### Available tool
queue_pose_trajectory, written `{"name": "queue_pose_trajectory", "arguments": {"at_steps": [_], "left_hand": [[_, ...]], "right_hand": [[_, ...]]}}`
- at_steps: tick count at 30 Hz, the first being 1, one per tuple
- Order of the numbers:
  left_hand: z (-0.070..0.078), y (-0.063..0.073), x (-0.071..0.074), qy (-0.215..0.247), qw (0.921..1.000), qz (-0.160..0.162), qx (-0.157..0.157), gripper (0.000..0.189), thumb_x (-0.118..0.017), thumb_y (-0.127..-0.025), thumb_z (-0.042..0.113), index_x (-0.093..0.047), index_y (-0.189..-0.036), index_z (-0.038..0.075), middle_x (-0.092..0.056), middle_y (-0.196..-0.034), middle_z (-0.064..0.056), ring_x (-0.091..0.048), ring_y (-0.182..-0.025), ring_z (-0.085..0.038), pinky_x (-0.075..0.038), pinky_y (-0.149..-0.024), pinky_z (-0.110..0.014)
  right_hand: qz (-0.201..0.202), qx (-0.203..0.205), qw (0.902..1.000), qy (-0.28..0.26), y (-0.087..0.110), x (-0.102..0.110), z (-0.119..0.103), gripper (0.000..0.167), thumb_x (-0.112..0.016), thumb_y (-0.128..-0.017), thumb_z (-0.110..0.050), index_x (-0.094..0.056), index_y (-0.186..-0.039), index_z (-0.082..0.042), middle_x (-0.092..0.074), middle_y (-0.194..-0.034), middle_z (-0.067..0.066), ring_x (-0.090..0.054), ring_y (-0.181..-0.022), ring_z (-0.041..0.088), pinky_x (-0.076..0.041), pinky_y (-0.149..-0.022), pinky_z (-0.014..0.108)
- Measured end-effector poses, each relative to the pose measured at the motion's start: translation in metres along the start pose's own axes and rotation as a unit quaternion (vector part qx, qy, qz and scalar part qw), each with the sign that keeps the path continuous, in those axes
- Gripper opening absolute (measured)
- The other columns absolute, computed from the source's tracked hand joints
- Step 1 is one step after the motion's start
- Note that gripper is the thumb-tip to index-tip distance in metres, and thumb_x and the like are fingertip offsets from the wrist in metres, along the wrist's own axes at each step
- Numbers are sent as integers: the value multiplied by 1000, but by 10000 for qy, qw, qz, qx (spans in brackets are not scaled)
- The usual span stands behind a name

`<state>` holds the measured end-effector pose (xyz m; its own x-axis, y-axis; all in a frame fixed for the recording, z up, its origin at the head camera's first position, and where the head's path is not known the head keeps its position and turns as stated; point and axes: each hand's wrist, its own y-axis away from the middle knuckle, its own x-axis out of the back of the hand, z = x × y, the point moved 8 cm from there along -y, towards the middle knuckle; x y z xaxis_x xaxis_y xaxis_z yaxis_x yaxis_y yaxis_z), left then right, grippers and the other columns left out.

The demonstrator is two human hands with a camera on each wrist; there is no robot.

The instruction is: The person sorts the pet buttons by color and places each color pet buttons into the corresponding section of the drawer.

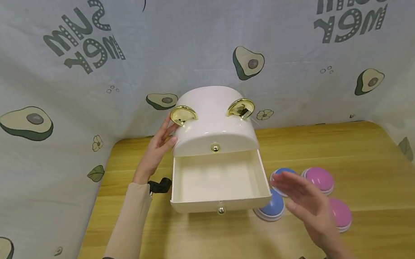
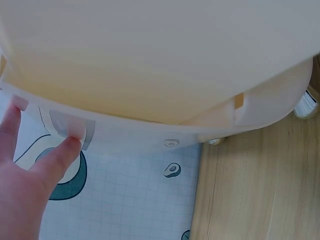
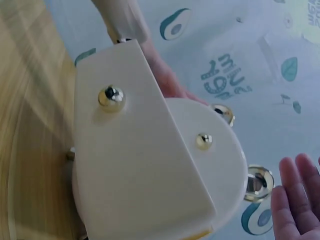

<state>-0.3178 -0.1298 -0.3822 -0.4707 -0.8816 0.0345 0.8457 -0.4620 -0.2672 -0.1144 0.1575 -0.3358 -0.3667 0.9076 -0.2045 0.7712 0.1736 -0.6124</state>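
A white box (image 1: 214, 133) with two gold ear-shaped pieces stands at the back of the table, its lower drawer (image 1: 216, 176) pulled out and bare inside. My left hand (image 1: 157, 149) rests on the left side of the box; in the left wrist view two fingertips (image 2: 75, 131) touch its white wall. Fingers straight, my right hand (image 1: 308, 204) hovers above the table to the right of the drawer, holding nothing. Blue domed discs (image 1: 271, 206) lie beside and partly under it in view, near pink domed discs (image 1: 320, 179). A gold knob (image 3: 111, 99) is on the drawer front.
The wooden table (image 1: 381, 183) meets a hanging cloth (image 1: 192, 36) with avocado prints behind the box. Another pink disc (image 1: 341, 213) lies right of my right hand, partly hidden by it. A smaller gold knob (image 3: 204, 141) sits on the upper compartment.
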Motion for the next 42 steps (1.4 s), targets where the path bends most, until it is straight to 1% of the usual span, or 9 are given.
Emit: {"name": "queue_pose_trajectory", "arguments": {"at_steps": [5,12,15,18,22,29,36,39,42], "left_hand": [[0,-1,0,-11,10000,-8,-19,67,-43,-99,-3,-10,-155,16,-26,-153,-15,-25,-140,-22,-26,-109,-48],[-2,-3,1,0,10000,-6,-25,67,-43,-99,-2,-11,-155,16,-26,-154,-15,-25,-140,-21,-25,-109,-48],[-1,-3,1,-14,10000,-6,-34,67,-43,-99,-2,-11,-155,16,-26,-154,-14,-25,-140,-21,-25,-110,-48],[-1,-2,0,-19,10000,-3,-43,67,-44,-99,-2,-11,-155,16,-25,-154,-14,-25,-140,-21,-24,-110,-47],[-1,-2,0,5,10000,2,-44,67,-44,-99,-1,-11,-155,16,-25,-154,-14,-25,-140,-21,-24,-110,-48],[-2,-2,-1,-25,10000,20,-39,68,-44,-99,-3,-11,-155,17,-25,-155,-14,-25,-140,-22,-24,-110,-48],[-3,-2,-1,-36,10000,33,-17,68,-43,-99,-3,-10,-155,17,-24,-154,-15,-24,-140,-24,-23,-110,-48],[-3,-2,0,-49,10000,29,-28,68,-43,-99,-3,-10,-155,17,-24,-155,-15,-24,-140,-24,-23,-110,-49],[-3,-1,0,-60,10000,34,-22,68,-44,-99,-2,-12,-155,18,-25,-154,-13,-25,-140,-21,-23,-110,-48]], "right_hand": [[643,123,9979,14,7,26,-1,61,-33,-76,33,-26,-136,24,-44,-137,28,-43,-128,33,-29,-109,34],[937,-82,9955,115,20,45,10,64,-35,-75,34,-23,-137,23,-40,-141,27,-41,-130,32,-27,-110,31],[1050,-278,9938,218,26,50,17,64,-38,-76,33,-24,-138,22,-41,-141,26,-40,-130,30,-27,-110,30],[1266,-662,9882,559,34,57,27,65,-42,-77,32,-29,-139,19,-43,-141,23,-41,-131,26,-27,-109,28],[1348,-1132,9796,970,46,64,42,66,-46,-79,28,-30,-141,14,-44,-142,15,-41,-131,20,-28,-108,25],[1517,-1496,9720,990,65,73,73,66,-49,-80,27,-26,-141,16,-46,-141,11,-41,-130,20,-30,-105,21],[1650,-2093,9542,1363,79,79,99,70,-54,-81,22,-25,-143,13,-44,-142,5,-38,-131,15,-28,-105,19],[1560,-2318,9469,1589,84,80,109,72,-57,-81,19,-24,-144,12,-40,-144,7,-38,-129,7,-28,-103,15],[1450,-2415,9428,1783,87,80,116,73,-59,-80,18,-23,-143,13,-33,-145,20,-37,-128,0,-26,-103,13]]}}
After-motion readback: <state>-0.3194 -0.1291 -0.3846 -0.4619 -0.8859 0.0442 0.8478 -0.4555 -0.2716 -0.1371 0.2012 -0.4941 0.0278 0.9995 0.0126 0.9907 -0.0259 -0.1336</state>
